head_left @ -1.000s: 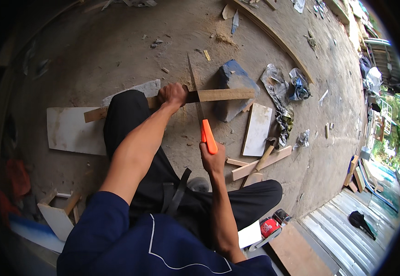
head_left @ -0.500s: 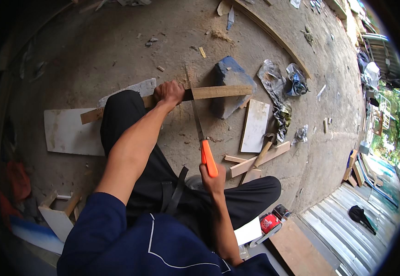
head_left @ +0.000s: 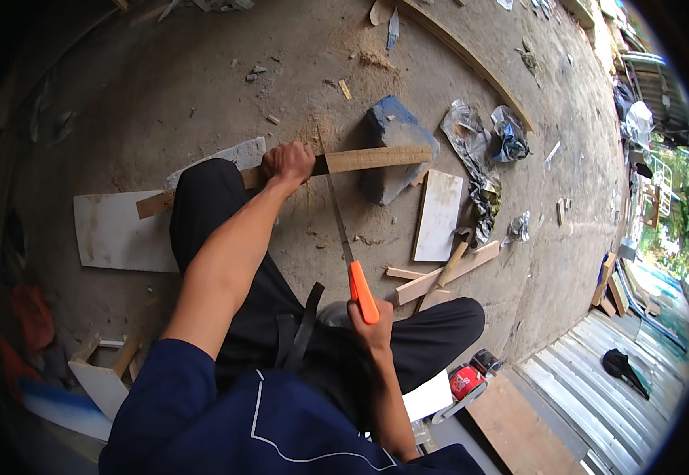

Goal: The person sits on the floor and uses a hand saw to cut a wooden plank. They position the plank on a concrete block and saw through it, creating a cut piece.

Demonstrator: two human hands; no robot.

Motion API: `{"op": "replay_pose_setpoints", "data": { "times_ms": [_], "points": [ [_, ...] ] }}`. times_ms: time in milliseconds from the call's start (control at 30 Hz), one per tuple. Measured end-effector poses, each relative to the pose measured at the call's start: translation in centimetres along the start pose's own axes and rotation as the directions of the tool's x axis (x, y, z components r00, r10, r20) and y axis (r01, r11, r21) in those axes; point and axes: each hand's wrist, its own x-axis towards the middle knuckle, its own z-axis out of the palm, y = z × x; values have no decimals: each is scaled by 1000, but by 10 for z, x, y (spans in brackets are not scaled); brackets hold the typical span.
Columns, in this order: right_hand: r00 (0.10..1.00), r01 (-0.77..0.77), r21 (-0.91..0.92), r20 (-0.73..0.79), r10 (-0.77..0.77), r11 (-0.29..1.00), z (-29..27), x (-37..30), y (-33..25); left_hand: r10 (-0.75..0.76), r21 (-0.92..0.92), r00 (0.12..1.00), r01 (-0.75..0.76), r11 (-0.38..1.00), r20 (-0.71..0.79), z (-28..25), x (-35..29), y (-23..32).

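My right hand (head_left: 373, 323) is closed round the orange handle of a handsaw (head_left: 363, 294). Its thin blade runs away from me and crosses a wooden plank (head_left: 380, 158) just right of my left hand (head_left: 289, 164). That hand grips the plank, its fingers wrapped over the wood. The plank's right end rests on a blue-and-grey block (head_left: 392, 186); the left part passes by my bent left knee, which hides some of it. A dark patch marks the wood beside the blade. Sawdust lies on the ground near the blade's far end.
A hammer (head_left: 453, 261) lies across wood strips (head_left: 479, 265) at right, beside a white board (head_left: 439, 218). Crumpled plastic (head_left: 471, 138) lies beyond. A larger white board (head_left: 119, 229) is on the left. A long wooden strip (head_left: 479, 67) lies at the far right.
My right hand has drawn the saw back toward me, so its handle sits lower. My left hand keeps its grip on the plank. The whole view has shifted slightly.
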Motion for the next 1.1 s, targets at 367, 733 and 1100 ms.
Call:
{"op": "replay_pose_setpoints", "data": {
  "times_ms": [367,733,1100],
  "points": [
    [995,-74,-32,70,77,997,1,10,-8,-12,76,1000,11,997,4,1,4,1],
    [1000,-5,2,17,5,1000,3,5,1,10,167,998,1,986,-67,7,7,-3],
    [998,-63,13,-2,63,998,-2,-5,-7,25,219,999,-15,976,-42,6,7,-3]
  ]
}}
